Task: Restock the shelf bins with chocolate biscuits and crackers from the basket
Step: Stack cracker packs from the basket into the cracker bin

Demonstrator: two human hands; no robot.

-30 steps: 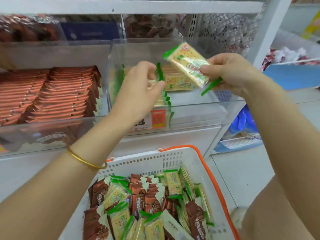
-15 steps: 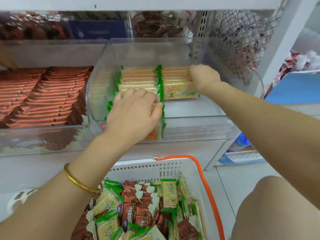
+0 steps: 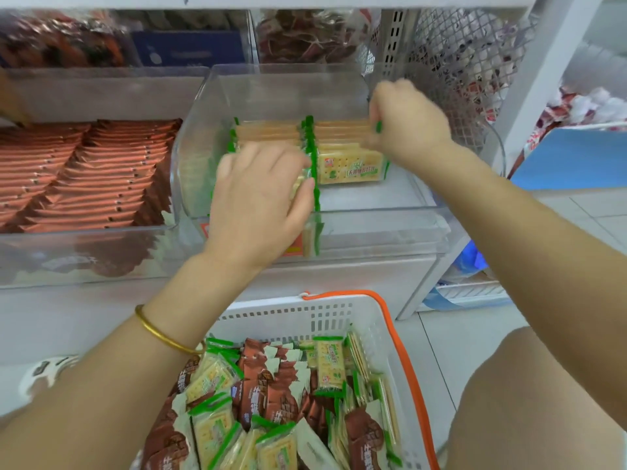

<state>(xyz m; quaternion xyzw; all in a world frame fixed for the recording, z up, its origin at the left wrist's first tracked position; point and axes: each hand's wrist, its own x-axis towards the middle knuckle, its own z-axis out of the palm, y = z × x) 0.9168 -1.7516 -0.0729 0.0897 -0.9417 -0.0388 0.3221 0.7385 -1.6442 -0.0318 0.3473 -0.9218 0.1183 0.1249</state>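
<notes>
A clear bin [image 3: 373, 232] on the shelf holds two rows of green-edged cracker packs [image 3: 349, 164] standing on edge. My left hand [image 3: 261, 201] lies over the front of the left row, fingers and thumb closed around the front packs. My right hand [image 3: 407, 123] is at the back right of the right row, fingertips pinched on the packs' green ends. The neighbouring bin [image 3: 84, 245] on the left is filled with brown chocolate biscuit packs [image 3: 84, 174]. Below, a white basket [image 3: 288, 317] with an orange handle [image 3: 397, 334] holds mixed crackers [image 3: 329, 364] and chocolate biscuits [image 3: 268, 395].
An upper shelf carries other bins of snacks [image 3: 305, 39]. A wire mesh divider [image 3: 458, 79] and a white shelf post [image 3: 529, 79] stand right of the cracker bin. A blue tray [image 3: 576, 157] lies further right. My knee [image 3: 543, 401] is at the lower right, beside the basket.
My right hand carried a cracker pack from in front of the bin into the right row and now grips the row's back end. My left hand stayed on the left row.
</notes>
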